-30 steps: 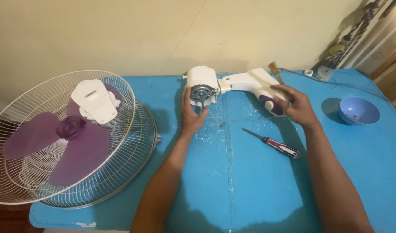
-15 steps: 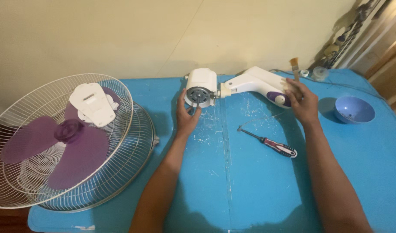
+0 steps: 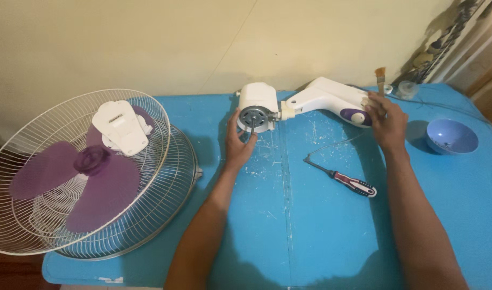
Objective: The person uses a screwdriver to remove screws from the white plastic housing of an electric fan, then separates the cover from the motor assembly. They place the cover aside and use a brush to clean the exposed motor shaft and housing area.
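A white fan motor unit (image 3: 258, 102) with its metal shaft facing me lies on the blue table (image 3: 289, 225), joined to a white neck with a purple control part (image 3: 332, 99). My left hand (image 3: 239, 140) cups the motor's front, fingers at the shaft. Farther right, my right hand (image 3: 386, 122) rests on the purple end of the neck and holds a small paintbrush (image 3: 380, 78) upright, bristles up.
A red-and-black screwdriver (image 3: 342, 179) lies right of centre among white debris. Wire fan guards (image 3: 96, 177) with the purple blade (image 3: 90, 172) and a white cover (image 3: 120, 126) fill the left. A blue bowl (image 3: 452, 136) sits at the right, small jars behind it.
My right hand slid along the neck toward its purple end and lifted the brush upright. The fan body shifted a little to the right. My left hand stayed at the motor shaft.
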